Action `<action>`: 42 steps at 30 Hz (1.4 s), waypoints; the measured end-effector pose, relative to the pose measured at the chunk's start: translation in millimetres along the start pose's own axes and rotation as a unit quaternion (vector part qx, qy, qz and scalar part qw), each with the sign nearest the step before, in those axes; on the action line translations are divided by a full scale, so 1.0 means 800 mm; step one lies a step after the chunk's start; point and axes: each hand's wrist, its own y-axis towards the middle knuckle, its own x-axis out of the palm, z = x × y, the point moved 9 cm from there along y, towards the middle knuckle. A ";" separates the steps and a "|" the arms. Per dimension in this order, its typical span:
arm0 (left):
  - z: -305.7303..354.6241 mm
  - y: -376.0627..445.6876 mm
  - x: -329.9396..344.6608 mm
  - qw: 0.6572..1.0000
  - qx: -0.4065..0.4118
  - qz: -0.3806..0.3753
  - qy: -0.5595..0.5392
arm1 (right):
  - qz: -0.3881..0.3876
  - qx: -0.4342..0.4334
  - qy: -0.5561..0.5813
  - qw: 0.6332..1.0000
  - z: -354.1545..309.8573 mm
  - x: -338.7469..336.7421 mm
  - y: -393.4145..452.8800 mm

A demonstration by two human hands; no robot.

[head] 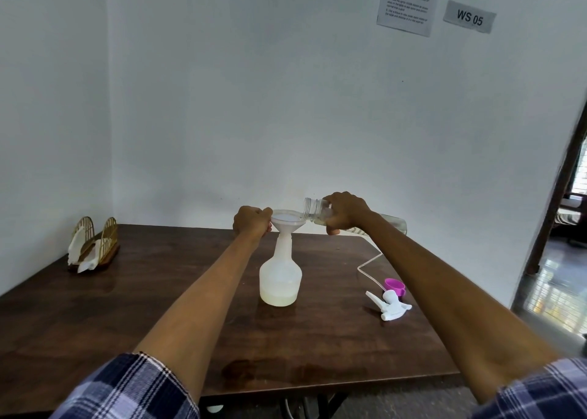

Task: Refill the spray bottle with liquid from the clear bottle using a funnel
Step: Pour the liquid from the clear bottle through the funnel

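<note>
- Two hands work at the middle of the dark wooden table (158, 307), both arms reaching in from plaid sleeves (133, 390) at the bottom corners.
- Left hand (252, 223) is curled closed around the rim of the white funnel (287, 223), at its nine o'clock side.
- The funnel sits upright in the neck of the white spray bottle (280, 275), which stands on the table with a shallow layer of pale liquid at the bottom.
- Right hand (344, 212) is wrapped around the clear bottle (317, 212), tipped nearly level, its open mouth over the funnel's three o'clock edge.
- At four o'clock from the spray bottle lie the white trigger head (390, 306) with its thin tube, and a purple cap (394, 285) just behind it.
- At nine o'clock, well apart, stands a gold wire napkin holder (95, 244).
</note>
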 end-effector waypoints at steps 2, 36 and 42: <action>0.000 0.001 0.000 1.000 0.000 0.002 0.003 | 0.001 0.000 -0.001 1.000 0.000 0.000 0.001; 0.001 -0.001 0.000 1.000 0.000 0.003 0.025 | 0.004 0.001 -0.006 1.000 -0.001 -0.003 -0.003; 0.001 0.000 -0.001 1.000 0.000 0.004 0.023 | 0.004 0.001 -0.005 1.000 -0.001 -0.001 -0.003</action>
